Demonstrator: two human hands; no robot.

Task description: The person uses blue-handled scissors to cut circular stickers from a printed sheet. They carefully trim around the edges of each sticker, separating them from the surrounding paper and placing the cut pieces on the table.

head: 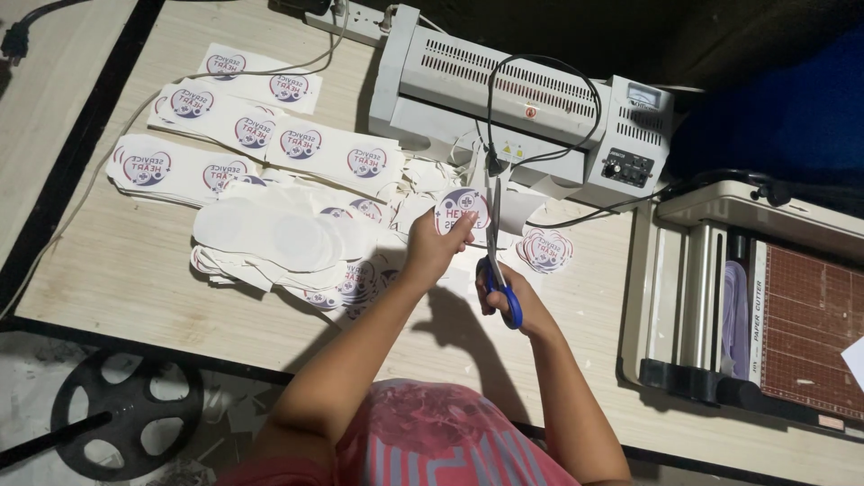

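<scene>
My left hand (432,245) pinches a round white sticker with a red and blue heart logo (459,209) and holds it up above the table. My right hand (506,301) grips blue-handled scissors (498,261), whose blades point away from me and run along the sticker's right edge. A finished round cutout (544,250) lies on the table just right of the scissors. To the left sits a pile of cut and uncut logo sheets (270,229).
A grey laminating machine (504,94) with a black cord stands at the back of the wooden table (117,279). A paper cutter (765,306) fills the right side. Printed strips (243,121) spread at the back left. A black wheel-like part (126,414) lies on the floor.
</scene>
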